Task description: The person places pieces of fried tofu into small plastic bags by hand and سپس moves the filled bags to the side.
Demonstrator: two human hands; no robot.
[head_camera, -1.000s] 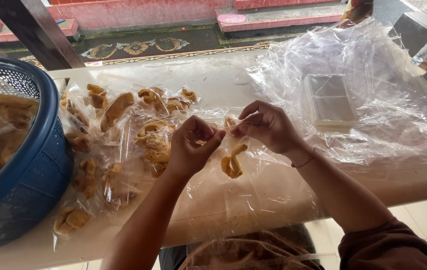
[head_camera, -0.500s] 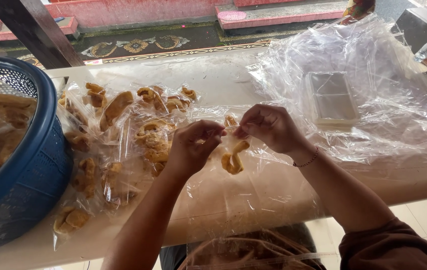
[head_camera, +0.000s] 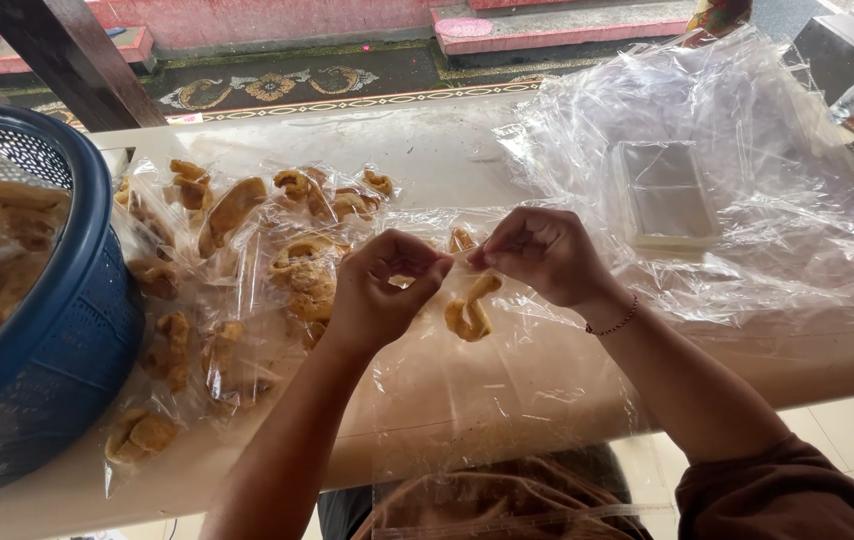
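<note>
My left hand (head_camera: 382,290) and my right hand (head_camera: 542,255) meet over the pale table (head_camera: 447,150), both pinching the top of a small clear plastic bag (head_camera: 467,290). Inside that bag hang golden-brown fried crackers (head_camera: 471,312), just below my fingertips. To the left of my left hand lie several filled clear packets of crackers (head_camera: 247,260), spread from the table's middle toward its front edge.
A large blue plastic basket (head_camera: 77,330) full of fried crackers stands at the left. A heap of loose clear plastic bags (head_camera: 747,180) covers the right of the table, with a flat clear box (head_camera: 665,192) under it. A dark post (head_camera: 67,55) rises at back left.
My hands have drawn a little closer together at the bag's top, and the bag with crackers hangs slightly lower between them. Nothing else has moved.
</note>
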